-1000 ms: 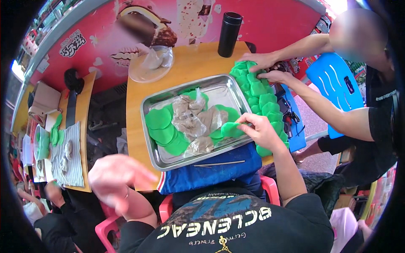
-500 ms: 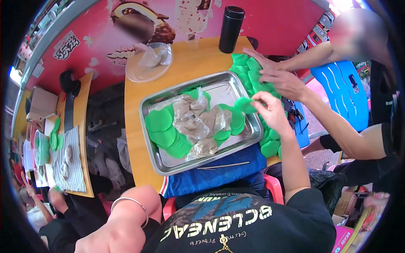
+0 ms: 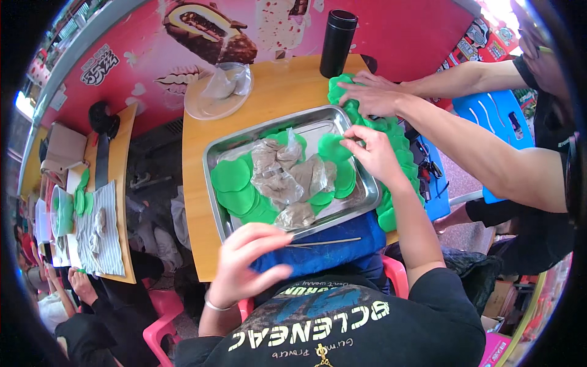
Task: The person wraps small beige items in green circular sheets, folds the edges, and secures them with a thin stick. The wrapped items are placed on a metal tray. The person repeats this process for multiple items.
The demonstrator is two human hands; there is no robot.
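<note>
A metal tray point(image 3: 235, 244) lies before me with flat green discs point(image 3: 231, 176) in it. Plastic bags of a greyish-brown filling point(image 3: 272, 174) sit in its middle. Over the tray's right side, my right hand point(image 3: 374, 153) pinches one thin green disc point(image 3: 333, 147) by its edge. My left hand point(image 3: 247, 266), with a bracelet on the wrist, hovers by the tray's near edge. Its fingers are apart and nothing is in them. Beyond my right hand, another person's hands point(image 3: 376, 98) press on a heap of green discs point(image 3: 391, 144) along the table's right side.
A black tumbler point(image 3: 338, 43) stands at the table's back, and a plastic bowl holding a bag point(image 3: 202, 107) at the back left. Two thin sticks point(image 3: 327, 242) rest on blue cloth point(image 3: 351, 251) below the tray. A blue stool point(image 3: 495, 113) is at the right, another table point(image 3: 122, 214) at the left.
My left hand has come up and forward to the tray's near edge. My right hand has moved left with the green disc, over the tray. The other person's hands have shifted left.
</note>
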